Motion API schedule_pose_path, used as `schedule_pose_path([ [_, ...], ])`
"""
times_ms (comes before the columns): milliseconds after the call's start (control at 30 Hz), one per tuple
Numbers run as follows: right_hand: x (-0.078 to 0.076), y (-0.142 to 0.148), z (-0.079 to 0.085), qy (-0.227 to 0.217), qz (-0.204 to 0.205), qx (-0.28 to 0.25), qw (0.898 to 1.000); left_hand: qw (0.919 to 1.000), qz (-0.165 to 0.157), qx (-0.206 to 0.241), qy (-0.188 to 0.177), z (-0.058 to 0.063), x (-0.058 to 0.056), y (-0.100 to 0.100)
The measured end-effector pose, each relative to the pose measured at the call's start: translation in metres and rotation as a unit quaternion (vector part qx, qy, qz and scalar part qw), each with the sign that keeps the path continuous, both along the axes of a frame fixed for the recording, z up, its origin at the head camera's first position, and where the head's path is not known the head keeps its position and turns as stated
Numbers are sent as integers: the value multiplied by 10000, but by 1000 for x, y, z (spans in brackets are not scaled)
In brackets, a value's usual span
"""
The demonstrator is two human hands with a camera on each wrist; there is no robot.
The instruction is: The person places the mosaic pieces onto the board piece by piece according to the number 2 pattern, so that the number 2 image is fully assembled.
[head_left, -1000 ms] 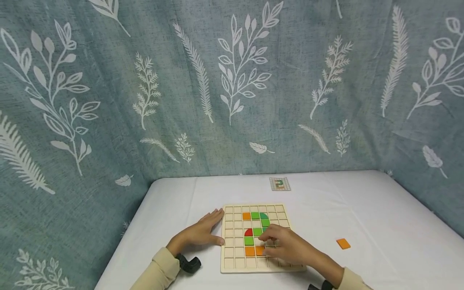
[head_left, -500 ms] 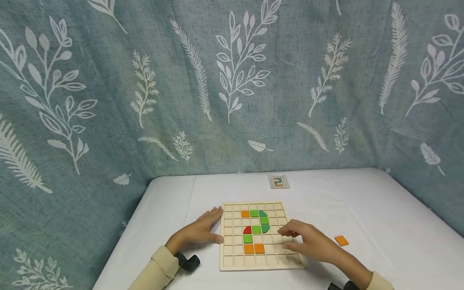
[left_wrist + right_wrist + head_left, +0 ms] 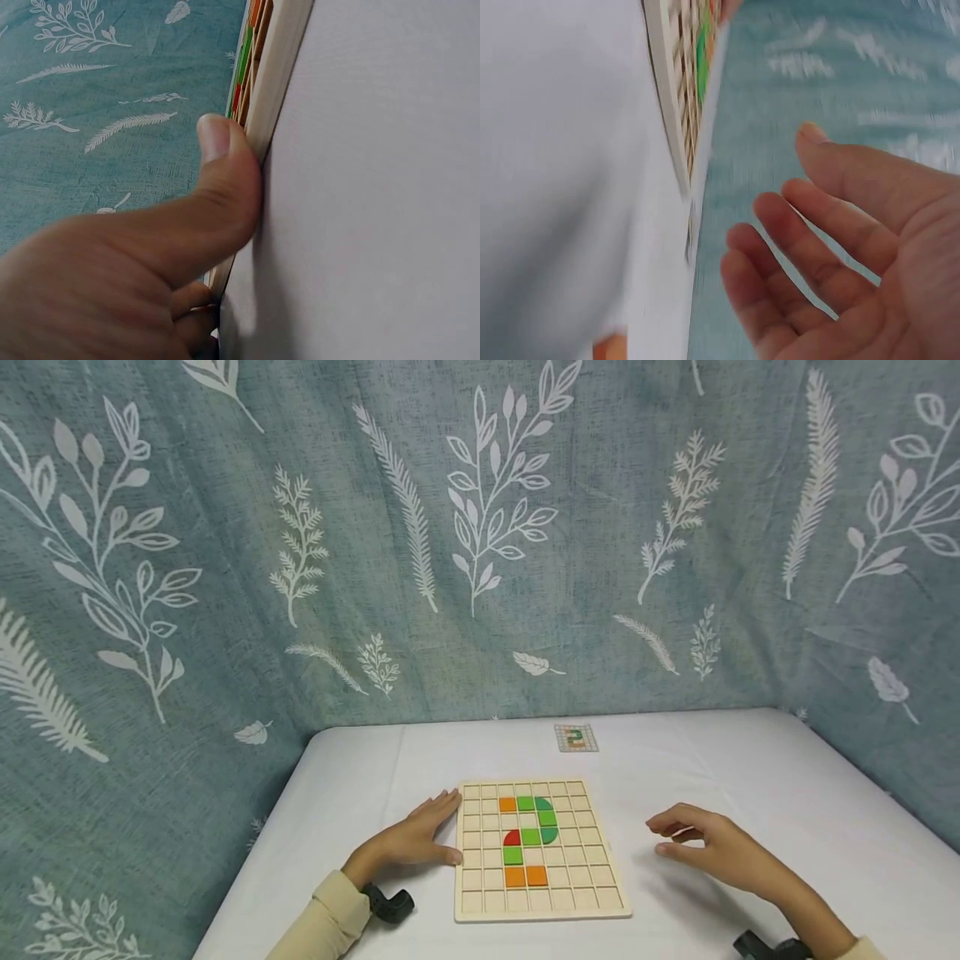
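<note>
A wooden grid board (image 3: 480, 902) lies on the table, bearing green, orange and red tiles, among them a red rounded tile (image 3: 512, 838) and an orange tile (image 3: 537, 876). My left hand (image 3: 408, 842) touches the board's left edge, fingers stretched out; in the left wrist view the thumb (image 3: 217, 187) presses against its side. My right hand (image 3: 712, 847) hovers right of the board, holding nothing, its fingers loosely bent and apart from the thumb. A loose orange tile (image 3: 610, 347) shows at the bottom of the right wrist view; in the head view the right hand hides it.
A small card (image 3: 576, 738) printed with a coloured grid pattern lies behind the board. The white-covered table (image 3: 405, 760) ends at a blue-green curtain (image 3: 480, 668) with white leaf prints. Each wrist wears a black device (image 3: 390, 904).
My right hand has moved right, off the board to the bare cloth beside it, and now covers the loose orange tile in the head view. The left hand has stayed put.
</note>
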State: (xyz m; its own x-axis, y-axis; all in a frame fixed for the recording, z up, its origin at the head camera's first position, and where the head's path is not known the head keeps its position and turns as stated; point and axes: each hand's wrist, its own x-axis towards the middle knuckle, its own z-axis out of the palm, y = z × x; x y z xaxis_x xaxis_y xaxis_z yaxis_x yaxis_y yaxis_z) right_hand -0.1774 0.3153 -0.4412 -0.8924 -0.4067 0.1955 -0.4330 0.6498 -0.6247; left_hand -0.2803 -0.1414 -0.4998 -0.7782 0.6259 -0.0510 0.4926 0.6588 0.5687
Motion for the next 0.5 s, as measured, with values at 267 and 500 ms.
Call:
schedule_pose_path([
  [267,-5,44,-2,-388,-785,119,9961,9999,-7,-86,55,3,0,-2],
  [500,-6,62,-6,-785,-629,123,9949,10000,-54,-63,17,5,0,-2],
])
